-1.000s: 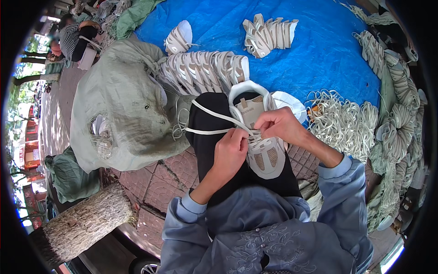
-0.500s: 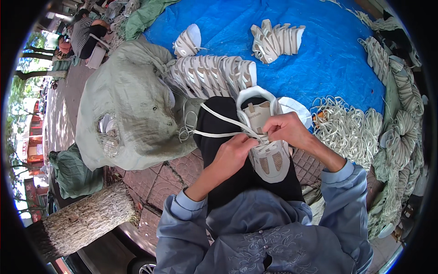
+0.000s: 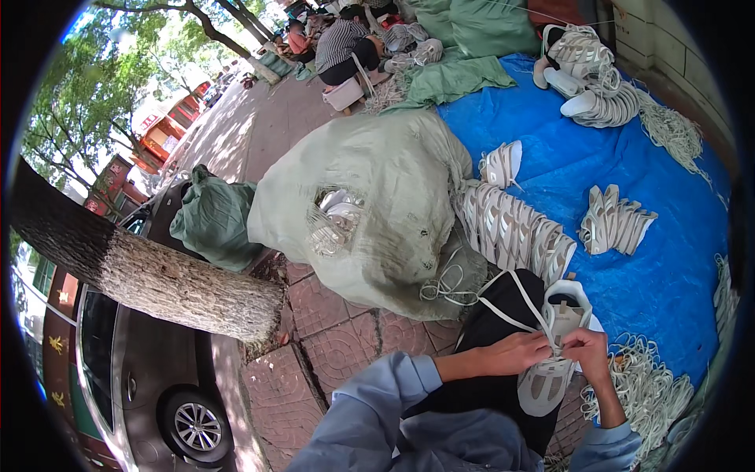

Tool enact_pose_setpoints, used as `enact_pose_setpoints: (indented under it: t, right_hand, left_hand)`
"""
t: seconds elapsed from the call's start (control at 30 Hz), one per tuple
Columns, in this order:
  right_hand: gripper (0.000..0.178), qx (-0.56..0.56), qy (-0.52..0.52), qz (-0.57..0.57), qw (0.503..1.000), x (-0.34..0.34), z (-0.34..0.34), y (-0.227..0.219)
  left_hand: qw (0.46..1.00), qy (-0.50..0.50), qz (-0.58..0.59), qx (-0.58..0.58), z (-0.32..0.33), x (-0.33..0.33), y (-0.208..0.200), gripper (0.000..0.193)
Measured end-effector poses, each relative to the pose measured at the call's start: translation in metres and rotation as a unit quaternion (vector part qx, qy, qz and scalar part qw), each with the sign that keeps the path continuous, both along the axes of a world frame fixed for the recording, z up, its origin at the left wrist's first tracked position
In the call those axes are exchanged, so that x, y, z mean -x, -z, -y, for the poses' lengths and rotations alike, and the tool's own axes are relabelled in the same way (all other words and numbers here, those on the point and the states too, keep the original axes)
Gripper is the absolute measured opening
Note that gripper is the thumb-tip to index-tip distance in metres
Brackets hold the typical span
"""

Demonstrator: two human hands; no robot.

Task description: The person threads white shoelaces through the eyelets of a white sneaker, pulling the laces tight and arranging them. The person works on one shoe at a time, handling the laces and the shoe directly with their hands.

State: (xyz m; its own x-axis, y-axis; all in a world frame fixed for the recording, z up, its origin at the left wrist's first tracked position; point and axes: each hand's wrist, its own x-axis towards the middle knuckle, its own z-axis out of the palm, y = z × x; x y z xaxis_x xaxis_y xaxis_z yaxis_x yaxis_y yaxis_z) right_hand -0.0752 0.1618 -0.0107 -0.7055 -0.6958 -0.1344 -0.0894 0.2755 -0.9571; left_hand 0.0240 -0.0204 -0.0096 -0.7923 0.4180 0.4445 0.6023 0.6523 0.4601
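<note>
A white and beige sneaker (image 3: 543,389) rests on my black-trousered lap, its toe toward me. My left hand (image 3: 521,352) is closed in a pinch on the white shoelace (image 3: 503,315) at the lower eyelets. From there a long loop of lace runs up and left across my knee. On the other side of the tongue my right hand (image 3: 588,351) is also closed, its fingertips pinching the lace close to the left ones. The exact crossing of the lace between the fingertips is too small to make out.
Beyond my knees a row of sneaker uppers (image 3: 515,228) lies on a blue tarp (image 3: 543,141). A big pale sack (image 3: 377,173) stands at left. Bundled white laces (image 3: 637,385) lie at right. Farther left are a tree trunk (image 3: 181,275), a parked car (image 3: 141,377) and a seated person (image 3: 342,55).
The view has swung left, bringing the street, car and tree further in, so the shoe and hands sit lower right. Both hands keep their pinch near the eyelets.
</note>
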Motion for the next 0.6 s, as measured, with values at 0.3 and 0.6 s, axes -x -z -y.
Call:
enact_pose_setpoints:
  t: [0.3,0.6]
  right_hand:
    - [0.017,-0.068,-0.062,-0.249,0.964,-0.012,0.014,-0.022]
    - [0.005,-0.1,-0.171,-0.425,0.883,0.01,0.012,-0.03]
  left_hand:
    - [0.984,-0.128,-0.076,0.101,-0.01,-0.009,0.011,0.018]
    - [0.955,-0.261,-0.04,0.132,-0.031,-0.013,0.02,0.012]
